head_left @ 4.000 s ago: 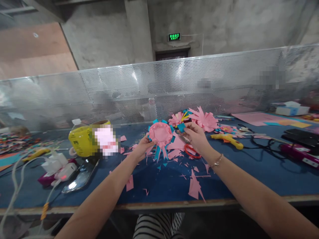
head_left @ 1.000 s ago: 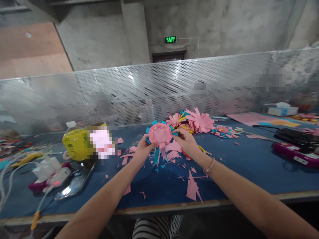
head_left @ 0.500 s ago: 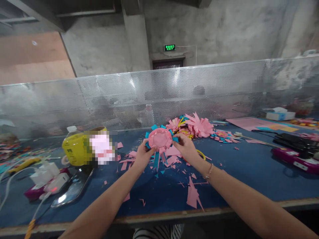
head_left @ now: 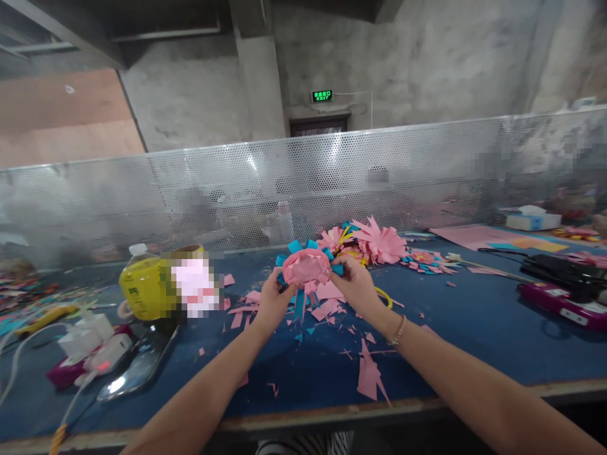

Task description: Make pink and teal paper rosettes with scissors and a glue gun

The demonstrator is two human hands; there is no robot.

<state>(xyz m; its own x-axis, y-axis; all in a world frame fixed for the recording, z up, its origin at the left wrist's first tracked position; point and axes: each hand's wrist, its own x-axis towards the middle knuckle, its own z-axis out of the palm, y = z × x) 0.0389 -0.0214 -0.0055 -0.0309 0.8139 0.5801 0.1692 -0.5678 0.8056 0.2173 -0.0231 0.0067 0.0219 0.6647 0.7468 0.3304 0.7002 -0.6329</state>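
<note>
Between my two hands I hold a paper flower [head_left: 306, 266] above the table, with a round pink middle and blue strips sticking out around its rim. My left hand [head_left: 276, 296] pinches its left edge, thumb toward me. On the opposite edge, my right hand [head_left: 353, 281] grips near a blue strip. Pink paper scraps [head_left: 328, 309] lie on the table beneath and around the flower. Behind my right hand sit finished-looking pink paper flowers [head_left: 378, 240] with blue and yellow parts. A yellow ring [head_left: 386, 297] shows partly behind my right wrist.
At left stand a yellow-labelled bottle [head_left: 142, 284], a phone [head_left: 140, 363] and a power strip [head_left: 66, 373] with white chargers and cables. A purple power strip [head_left: 564, 303] lies right, near pink paper sheets [head_left: 465, 237] and a tissue box [head_left: 533, 219]. A perforated metal screen [head_left: 322, 183] borders the back.
The flower has tilted back a little in my hands, its pink face looking flatter. Both hands keep their hold on its edges. My view has shifted slightly.
</note>
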